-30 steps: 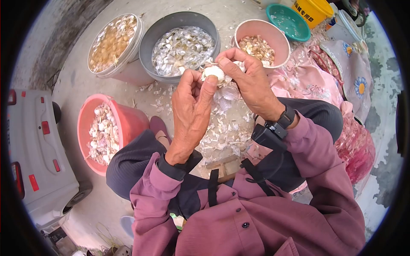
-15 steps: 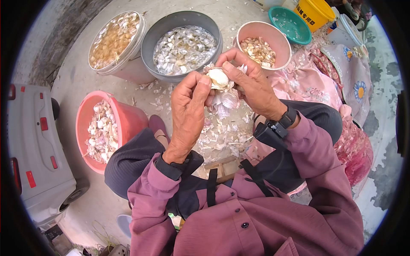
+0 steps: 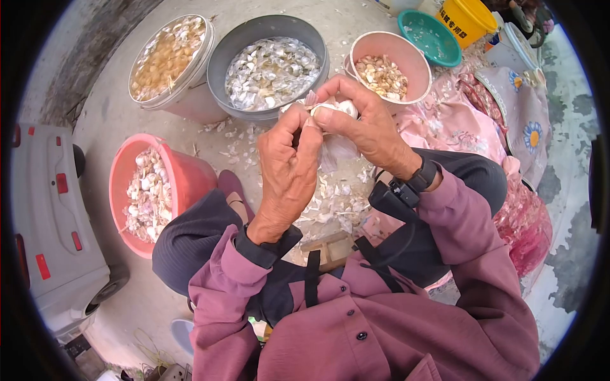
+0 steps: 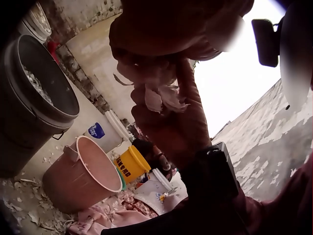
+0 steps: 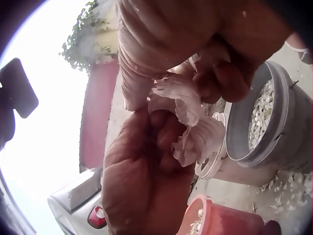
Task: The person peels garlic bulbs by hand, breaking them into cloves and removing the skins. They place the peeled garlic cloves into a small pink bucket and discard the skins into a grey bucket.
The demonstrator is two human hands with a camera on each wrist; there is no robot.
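Observation:
A white garlic bulb (image 3: 346, 108) is held between both hands, above the floor and near the grey tub. My left hand (image 3: 286, 171) pinches its near-left side with thumb and forefinger. Curled around the other side, my right hand (image 3: 368, 127) has its thumb against the white bulb and its forefinger over the top. Loose papery skin (image 5: 186, 107) hangs below the fingers in the right wrist view. It also shows as pale flaps (image 4: 166, 98) in the left wrist view, where the bulb itself is mostly hidden by the hands.
Beyond the hands stand a white bucket (image 3: 206, 70) of garlic in yellowish water, a grey tub (image 3: 219, 89) of wet cloves and a pink bucket (image 3: 422, 95) of cloves. A red-pink bucket (image 3: 194, 184) of bulbs stands left. Garlic skins (image 3: 337, 203) litter the floor between the legs.
The bulb has turned in the fingers and now lies more under the right thumb. The left thumb and forefinger have moved in closer to the right thumb.

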